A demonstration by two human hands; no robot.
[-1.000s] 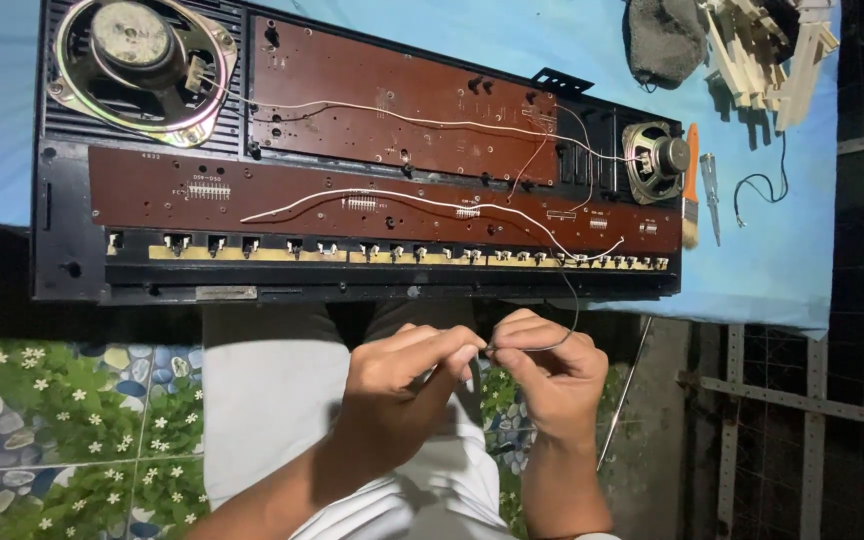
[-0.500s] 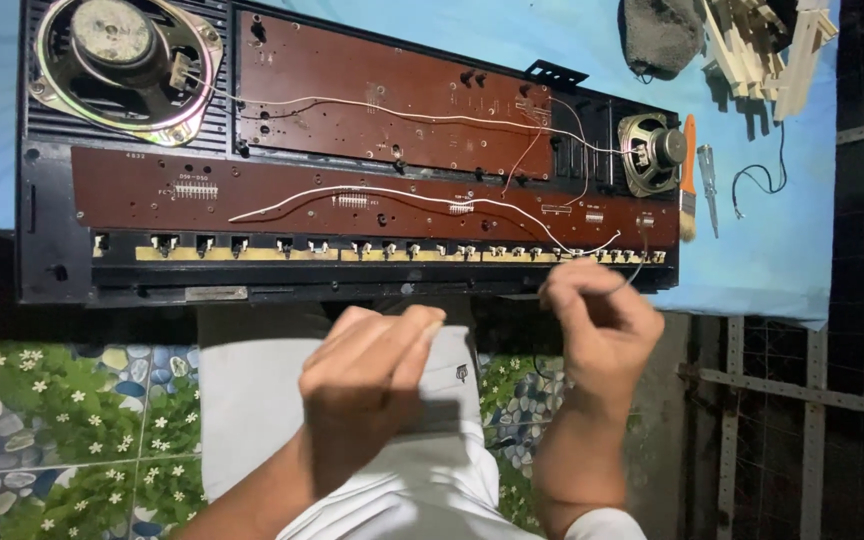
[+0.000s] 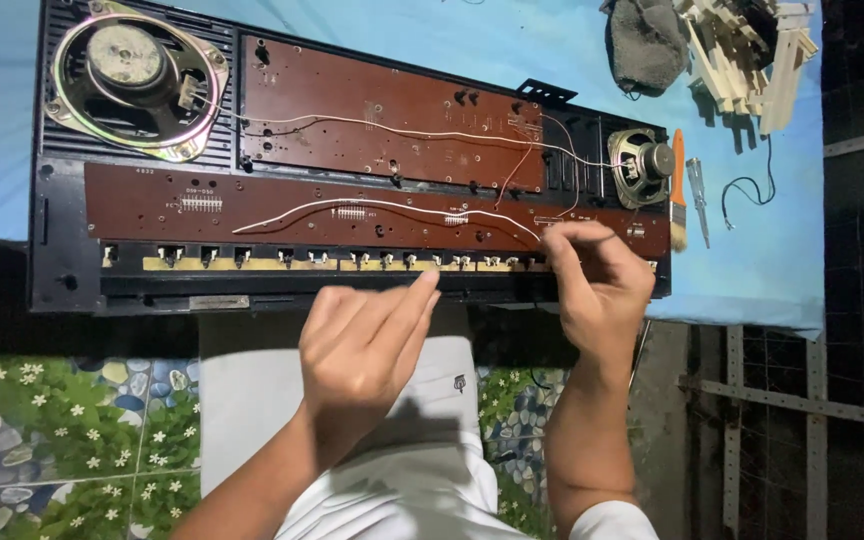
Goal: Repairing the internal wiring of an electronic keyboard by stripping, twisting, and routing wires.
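Opened electronic keyboard chassis [image 3: 352, 200] lies back-side up on the blue-covered worktop [image 3: 752, 260], its near edge overhanging toward the person's lap. Cover already off: two brown circuit boards exposed, upper board [image 3: 382, 125] and longer lower board [image 3: 352, 210]; large speaker [image 3: 137, 75] seated at the left end, small speaker [image 3: 640, 165] at the right end. White wires [image 3: 372, 205] run across both boards and appear connected at the points visible, though the joints are too small to verify. Right hand [image 3: 597, 285] is at the right end of the lower board, by the row of key contacts [image 3: 352, 262]; fingers curled together in a narrow pinch grip. Whether a thin wire lies between thumb and forefinger cannot be told; nothing else is held. Left hand [image 3: 367, 335] hovers just in front of the chassis near edge, fingers extended and close together, grip empty, touching nothing that can be seen. Orange-handled brush [image 3: 678, 190] and a small screwdriver-like tool [image 3: 698, 195] lie just right of the chassis, untouched; a grey cloth bundle [image 3: 644, 45] and a heap of pale keys [image 3: 752, 50] sit at the far right corner. Judgement: disassembly is done, work is at the wiring stage on the right side; the removed keys and the open case suggest that reassembly is still wholly to do.
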